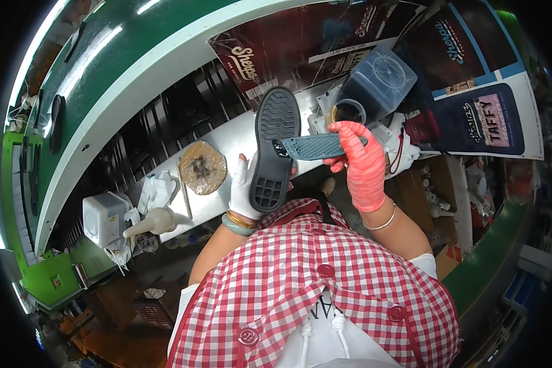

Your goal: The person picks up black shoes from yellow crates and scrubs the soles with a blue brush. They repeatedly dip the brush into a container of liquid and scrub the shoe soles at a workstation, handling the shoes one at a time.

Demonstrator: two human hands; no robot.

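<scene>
My left hand (244, 187), in a white glove, grips a dark grey shoe sole (275, 147) near its heel end. The sole stands almost upright with its ribbed tread facing me. My right hand (360, 161), in a red-orange glove, is closed on a blue-grey flat brush-like tool (313, 147). The tool's dark tip touches the right edge of the sole at mid-length. Both hands are raised above the white workbench (230, 138), in front of my red-and-white checked apron.
A round tin of brown glue (202, 167) and a crumpled white cloth (156, 190) lie left on the bench. A cream squeeze bottle (153, 222) and a white box (104, 218) sit lower left. A clear plastic container (380, 80) and dark shoe boxes (472, 116) stand at the right. A green conveyor (92, 80) curves behind.
</scene>
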